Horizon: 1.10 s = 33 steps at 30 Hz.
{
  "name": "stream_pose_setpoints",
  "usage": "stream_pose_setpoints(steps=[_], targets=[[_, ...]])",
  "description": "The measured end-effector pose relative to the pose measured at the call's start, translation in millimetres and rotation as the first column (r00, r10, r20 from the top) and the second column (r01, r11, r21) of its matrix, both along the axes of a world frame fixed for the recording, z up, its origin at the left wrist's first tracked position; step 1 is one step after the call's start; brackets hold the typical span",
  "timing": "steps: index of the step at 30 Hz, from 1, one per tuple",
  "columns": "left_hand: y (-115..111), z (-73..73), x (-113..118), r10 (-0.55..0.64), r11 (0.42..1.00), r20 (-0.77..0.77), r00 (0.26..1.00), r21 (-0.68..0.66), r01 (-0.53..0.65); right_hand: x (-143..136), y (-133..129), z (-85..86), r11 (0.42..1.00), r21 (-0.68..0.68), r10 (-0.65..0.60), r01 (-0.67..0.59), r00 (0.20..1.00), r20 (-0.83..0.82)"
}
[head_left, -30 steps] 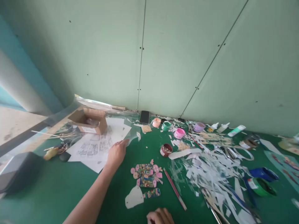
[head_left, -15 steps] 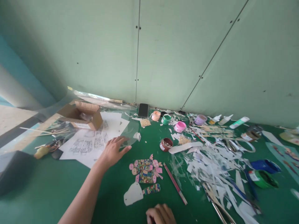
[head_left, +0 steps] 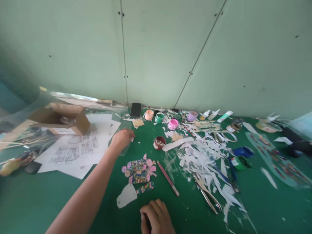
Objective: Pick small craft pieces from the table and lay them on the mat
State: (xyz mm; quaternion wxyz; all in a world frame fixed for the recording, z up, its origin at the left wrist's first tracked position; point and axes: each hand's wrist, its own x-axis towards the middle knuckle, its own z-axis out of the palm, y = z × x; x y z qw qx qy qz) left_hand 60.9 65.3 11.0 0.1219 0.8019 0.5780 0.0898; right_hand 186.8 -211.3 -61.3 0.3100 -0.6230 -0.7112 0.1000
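My left hand (head_left: pixel 122 137) reaches across the table, fingers closed on a small clear plastic bag (head_left: pixel 132 139), only a bit of which shows past the fingertips. My right hand (head_left: pixel 157 216) rests curled at the near edge of the view, with nothing visible in it. Just beyond it lie several patterned paper cutouts (head_left: pixel 140 174) with pink and multicoloured parts. A white cutout piece (head_left: pixel 126 195) with small holes sits beside them. To their right is a pink pen-like stick (head_left: pixel 168 178), lying at a slant.
White paper scraps (head_left: pixel 207 159) cover the right side, with metal pliers (head_left: pixel 207 193) among them. Paint jars, including a dark red one (head_left: pixel 159 142) and a pink one (head_left: pixel 173 123), stand behind. Printed sheets (head_left: pixel 80 146), a cardboard box (head_left: pixel 81 123) and a phone (head_left: pixel 136 110) are at the back left.
My left hand has moved forward and closed on the small plastic bag that lay on the table. My right hand shows more fully. The camera view has turned to the right.
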Motion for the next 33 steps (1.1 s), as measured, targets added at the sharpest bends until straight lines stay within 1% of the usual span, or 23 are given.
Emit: stream_pose_setpoints(steps=[3,5,7,8,10,12,17,19,21,25,27,30,33], targets=[[7.7,7.4,4.9,0.002,0.999,0.0,1.0,0.035,-0.002,1.3,1.6,5.9,1.0,-0.014,0.018,-0.018,1.0,-0.02],[11.9,13.7,9.7,0.01,0.995,0.018,1.0,0.099,-0.011,2.8,2.6,8.0,0.999,-0.009,0.048,-0.048,0.998,-0.042],[15.6,19.1,16.4,0.034,0.985,0.056,0.998,0.167,-0.043,3.8,3.1,10.4,0.998,0.007,0.058,-0.058,0.996,-0.062],[17.4,21.2,20.2,0.051,0.982,0.076,0.996,0.178,-0.064,4.0,3.2,11.8,0.999,0.013,0.049,-0.048,0.996,-0.069],[20.8,24.0,27.7,0.082,0.984,0.101,0.992,0.15,-0.097,3.7,3.7,14.7,0.999,0.022,0.027,-0.025,0.996,-0.081],[23.9,26.2,33.9,0.089,0.99,0.102,0.991,0.1,-0.099,3.3,4.4,17.1,0.999,0.037,0.017,-0.014,0.996,-0.087],[30.9,30.4,44.5,0.03,0.996,0.159,0.987,0.081,-0.044,4.1,5.9,18.9,0.999,0.054,0.008,-0.005,0.998,-0.07],[36.1,28.3,48.6,0.002,0.998,0.203,0.979,0.069,-0.016,4.3,5.6,18.4,0.998,0.06,-0.001,0.004,0.998,-0.063],[43.8,22.4,52.3,0.005,0.999,0.25,0.968,0.04,-0.016,4.1,5.1,17.5,0.998,0.065,-0.003,0.007,0.998,-0.059],[59.8,6.3,53.3,0.12,0.993,0.323,0.939,-0.04,-0.113,4.1,4.6,16.7,0.998,0.06,0.003,0.001,0.998,-0.063],[62.3,1.0,51.1,0.178,0.984,0.349,0.92,-0.06,-0.167,5.0,4.8,17.6,0.999,0.043,0.003,-0.001,0.998,-0.061],[54.7,0.1,48.3,0.223,0.972,0.404,0.887,-0.019,-0.235,7.1,5.3,20.2,1.0,0.023,0.009,-0.008,0.998,-0.061],[35.2,4.4,48.0,0.214,0.962,0.478,0.852,0.049,-0.269,8.4,5.2,22.2,1.0,0.025,0.015,-0.013,0.997,-0.076]])
